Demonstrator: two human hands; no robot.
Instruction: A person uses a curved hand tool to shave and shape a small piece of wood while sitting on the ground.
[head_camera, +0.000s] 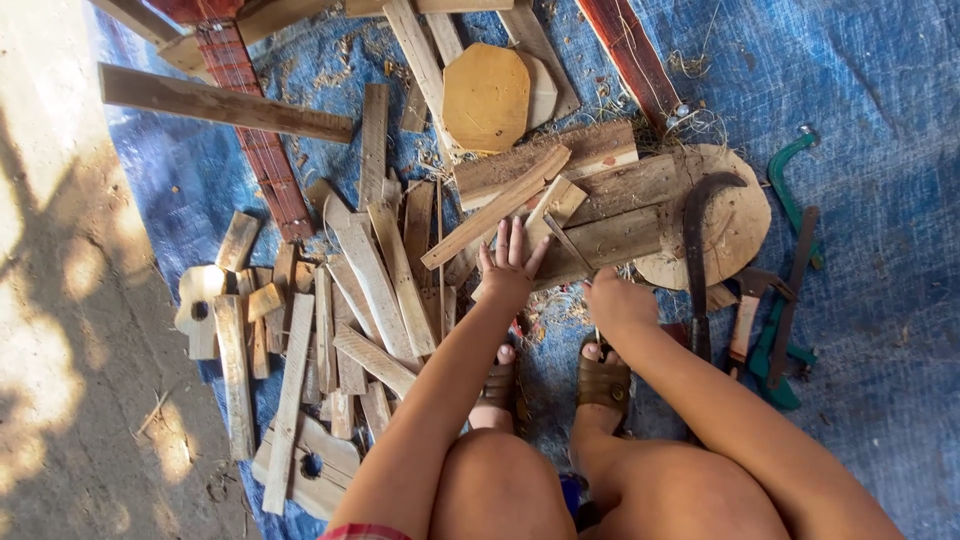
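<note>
Tarpaulin (860, 180), blue and littered with shavings, covered the ground; bare sunlit concrete (50, 300) bordered it on the left of the view. Open tarpaulin lay to the right, beyond a green hacksaw frame (792, 180). I noted a scatter of wood offcuts (330, 330) filling the left half, most with long axes running toward and away from me. A round wooden block (735, 215) sat right of centre, with a curved billhook (697, 260) lying across it, handle toward me. Between block and scatter lay stacked planks (610, 215), and across them one long slat (495, 208) ran diagonally, its far end up-right, its near end down-left. My left hand (508, 265) rested flat with fingers spread apart on the pieces just below that slat, gripping nothing. My right hand (617, 300) was closed into a fist near the planks' lower edge; a thin stick (568, 243) rose from it, though I could not tell the grip for certain. Both sandalled feet (600, 380) stood just beneath the hands.
</note>
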